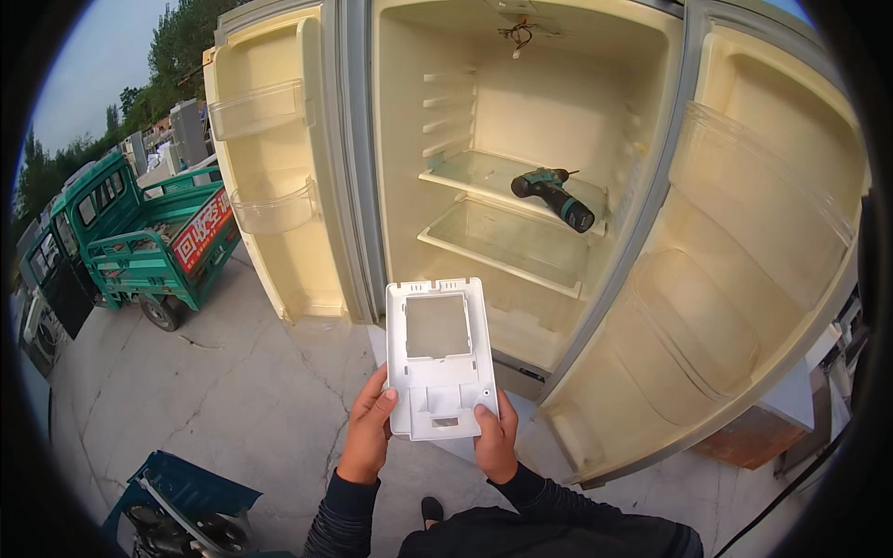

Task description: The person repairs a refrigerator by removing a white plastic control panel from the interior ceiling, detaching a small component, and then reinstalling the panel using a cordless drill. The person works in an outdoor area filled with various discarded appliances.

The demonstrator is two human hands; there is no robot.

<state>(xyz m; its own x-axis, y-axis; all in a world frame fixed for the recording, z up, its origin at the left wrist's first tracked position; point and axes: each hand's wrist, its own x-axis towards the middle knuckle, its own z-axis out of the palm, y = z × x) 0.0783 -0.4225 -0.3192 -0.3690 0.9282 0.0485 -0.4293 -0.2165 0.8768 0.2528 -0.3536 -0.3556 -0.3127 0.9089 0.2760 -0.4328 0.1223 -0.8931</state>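
Observation:
My left hand (366, 433) and my right hand (497, 441) grip the lower sides of a white plastic cover (441, 374), thumbs on its near face. The cover is tilted up before me, with a greyish rectangular window in its upper part and a small slot near its lower edge. Behind it stands a refrigerator (549, 88) with both doors swung wide. A dark teal cordless drill (554, 197) lies on the upper glass shelf (470, 171), its bit pointing right. From the fridge's ceiling hang loose wires (517, 37).
The left door (270, 153) and right door (735, 214) flank me, both with clear plastic bins. A green three-wheeled cargo truck (163, 237) is parked on the concrete at left. Low at the left front sits machinery with a dark teal panel (200, 488). A brown-sided box (753, 435) stands beyond the right door.

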